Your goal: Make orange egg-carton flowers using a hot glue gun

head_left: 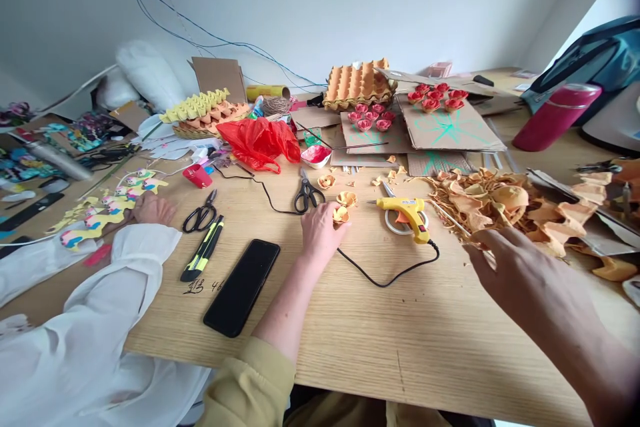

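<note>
My left hand [323, 232] is closed on a small orange egg-carton flower [341, 215], pinched between fingers and thumb just above the table. Right behind it is a second orange carton flower [347, 199], and a third carton flower [327, 182] lies farther back. On the right, my right hand [520, 273] has its fingers closed around the lower end of a thin white stick [451, 219], which slants beside the orange carton scraps [505, 197]. Between my hands lies a yellow hot glue gun [407, 212], resting over a white roll, its black cord curving toward me.
Black scissors [306, 197], a cutter knife [203, 250] and a phone [243, 287] lie left. Red carton flowers [437, 97] stand on cardboard at the back. A red plastic bag [260, 140] and egg trays [357, 83] are behind. A co-worker's hand [154, 209] is at far left.
</note>
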`<state>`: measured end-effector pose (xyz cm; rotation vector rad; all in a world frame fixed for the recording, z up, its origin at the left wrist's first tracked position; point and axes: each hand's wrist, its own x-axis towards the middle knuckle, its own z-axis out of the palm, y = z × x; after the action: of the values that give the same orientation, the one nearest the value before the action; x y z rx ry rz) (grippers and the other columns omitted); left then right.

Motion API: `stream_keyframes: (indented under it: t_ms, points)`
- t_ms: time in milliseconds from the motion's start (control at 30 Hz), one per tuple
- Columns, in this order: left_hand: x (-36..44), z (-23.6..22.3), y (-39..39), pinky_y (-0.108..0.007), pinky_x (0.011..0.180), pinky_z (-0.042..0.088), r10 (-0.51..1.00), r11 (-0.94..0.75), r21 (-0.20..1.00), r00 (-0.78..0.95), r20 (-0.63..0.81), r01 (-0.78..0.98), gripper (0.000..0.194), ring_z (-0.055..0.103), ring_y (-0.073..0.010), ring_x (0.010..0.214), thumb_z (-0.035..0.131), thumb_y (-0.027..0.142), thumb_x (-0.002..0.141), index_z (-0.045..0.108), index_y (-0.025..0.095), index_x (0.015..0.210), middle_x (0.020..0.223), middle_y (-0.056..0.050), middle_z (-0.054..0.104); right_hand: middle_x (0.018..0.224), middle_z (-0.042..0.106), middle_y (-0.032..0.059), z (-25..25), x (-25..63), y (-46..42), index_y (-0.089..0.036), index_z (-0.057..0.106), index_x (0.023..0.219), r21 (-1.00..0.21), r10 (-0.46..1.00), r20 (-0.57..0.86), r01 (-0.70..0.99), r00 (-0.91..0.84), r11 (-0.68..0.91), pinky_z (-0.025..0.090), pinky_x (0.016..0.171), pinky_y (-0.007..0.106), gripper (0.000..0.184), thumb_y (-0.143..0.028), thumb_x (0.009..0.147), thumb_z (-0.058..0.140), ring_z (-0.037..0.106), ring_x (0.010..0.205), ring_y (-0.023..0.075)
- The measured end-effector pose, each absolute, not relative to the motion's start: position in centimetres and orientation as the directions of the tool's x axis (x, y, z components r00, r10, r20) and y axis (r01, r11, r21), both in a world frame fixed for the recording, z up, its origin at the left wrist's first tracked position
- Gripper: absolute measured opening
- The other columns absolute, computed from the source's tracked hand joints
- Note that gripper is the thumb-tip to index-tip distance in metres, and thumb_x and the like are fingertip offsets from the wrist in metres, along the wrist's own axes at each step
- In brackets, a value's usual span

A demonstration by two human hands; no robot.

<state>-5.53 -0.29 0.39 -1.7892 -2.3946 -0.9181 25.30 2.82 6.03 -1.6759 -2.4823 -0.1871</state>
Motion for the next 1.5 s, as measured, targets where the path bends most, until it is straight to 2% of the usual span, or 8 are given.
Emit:
stream_keyframes:
  t_ms: [300, 400, 533, 800, 1067, 1200, 1367, 1500]
  points:
    - [-5.3, 1.5, -1.3, -0.034, 0.093, 0.056, 0.859, 0.037, 0.553, -0.309, 0.407, 0.832, 0.04, 0.068, -0.0229, 0.109, 0.078, 0.016, 0.082, 0.06, 0.023, 0.117, 0.118, -0.007, 0.069, 0.099, 0.072, 0.0089, 5.2, 20.5, 2.8, -0.02, 0.068, 0.102, -0.21, 0.721, 0.253, 0.691, -0.645, 0.692, 0.042, 0.057, 0.029, 0.02, -0.029, 0.098, 0.05, 0.062, 0.063, 0.0166]
    - [-4.2, 2.5, -2.5, -0.03, 0.089, 0.059, 0.849, -0.153, 0.756, -0.307, 0.43, 0.636, 0.048, 0.069, -0.0221, 0.11, 0.077, 0.014, 0.082, 0.059, 0.023, 0.126, 0.128, -0.009, 0.067, 0.102, 0.071, 0.0082, 5.8, 19.2, 2.9, -0.02, 0.066, 0.105, -0.284, 0.698, 0.277, 0.638, -0.661, 0.716, 0.045, 0.058, 0.029, 0.018, -0.025, 0.099, 0.05, 0.064, 0.063, 0.0157]
    - [-2.9, 3.7, -3.9, -0.029, 0.084, 0.061, 0.946, -0.141, 0.935, -0.233, 0.224, 0.327, 0.044, 0.073, -0.0217, 0.102, 0.077, 0.022, 0.083, 0.062, 0.022, 0.124, 0.122, -0.009, 0.071, 0.099, 0.07, 0.0067, 4.8, 17.7, 1.3, -0.02, 0.063, 0.107, -0.388, 0.637, 0.327, 0.516, -0.698, 0.764, 0.05, 0.064, 0.028, 0.015, -0.022, 0.101, 0.05, 0.067, 0.067, 0.0148]
    - [-4.0, 4.8, -4.6, -0.031, 0.091, 0.06, 0.979, -0.046, 0.99, -0.192, 0.071, 0.13, 0.046, 0.072, -0.0216, 0.106, 0.07, 0.036, 0.091, 0.058, 0.021, 0.133, 0.123, -0.009, 0.071, 0.088, 0.069, 0.0068, 1.4, 15.7, -1.7, -0.019, 0.063, 0.09, 0.03, 0.485, 0.176, 0.497, -0.857, 0.867, 0.046, 0.067, 0.034, 0.014, -0.006, 0.092, 0.059, 0.066, 0.074, 0.0224]
    - [-3.0, 4.3, -5.0, -0.031, 0.092, 0.059, 0.996, 0.021, 0.996, -0.094, -0.012, 0.091, 0.046, 0.072, -0.0212, 0.105, 0.077, 0.019, 0.081, 0.062, 0.022, 0.124, 0.116, -0.007, 0.073, 0.087, 0.068, 0.0086, 1.9, 16.9, 1.2, -0.018, 0.062, 0.088, 0.068, 0.6, 0.12, 0.61, -0.791, 0.79, 0.044, 0.07, 0.033, 0.019, -0.001, 0.09, 0.054, 0.067, 0.076, 0.0229]
    - [-2.3, 3.5, -5.3, -0.029, 0.085, 0.059, 0.995, 0.101, 0.991, -0.022, -0.099, 0.09, 0.049, 0.073, -0.0192, 0.097, 0.079, 0.011, 0.075, 0.063, 0.023, 0.119, 0.111, -0.005, 0.074, 0.085, 0.067, 0.007, 1.6, 17.7, 1.9, -0.018, 0.063, 0.088, -0.049, 0.608, 0.161, 0.609, -0.777, 0.791, 0.044, 0.066, 0.03, 0.019, -0.006, 0.096, 0.051, 0.066, 0.072, 0.0205]
    - [-1.3, 3.5, -5.6, -0.03, 0.088, 0.058, 0.992, 0.127, 0.972, -0.041, -0.121, 0.2, 0.05, 0.072, -0.0189, 0.099, 0.081, 0.008, 0.071, 0.065, 0.023, 0.116, 0.119, -0.006, 0.072, 0.093, 0.07, 0.0059, 2.7, 19.2, 1.9, -0.019, 0.064, 0.1, -0.445, 0.704, 0.321, 0.556, -0.633, 0.702, 0.046, 0.058, 0.025, 0.015, -0.017, 0.1, 0.049, 0.065, 0.066, 0.0148]
    - [-0.3, 3.4, -5.8, -0.032, 0.091, 0.057, 0.995, 0.104, 0.932, -0.045, -0.094, 0.347, 0.054, 0.071, -0.0211, 0.103, 0.084, 0.008, 0.07, 0.065, 0.025, 0.117, 0.12, -0.005, 0.072, 0.098, 0.071, 0.0043, 3.8, 20.0, 1.4, -0.021, 0.063, 0.107, -0.674, 0.737, 0.207, 0.452, -0.644, 0.584, 0.049, 0.053, 0.022, 0.014, -0.021, 0.099, 0.052, 0.066, 0.064, 0.0116]
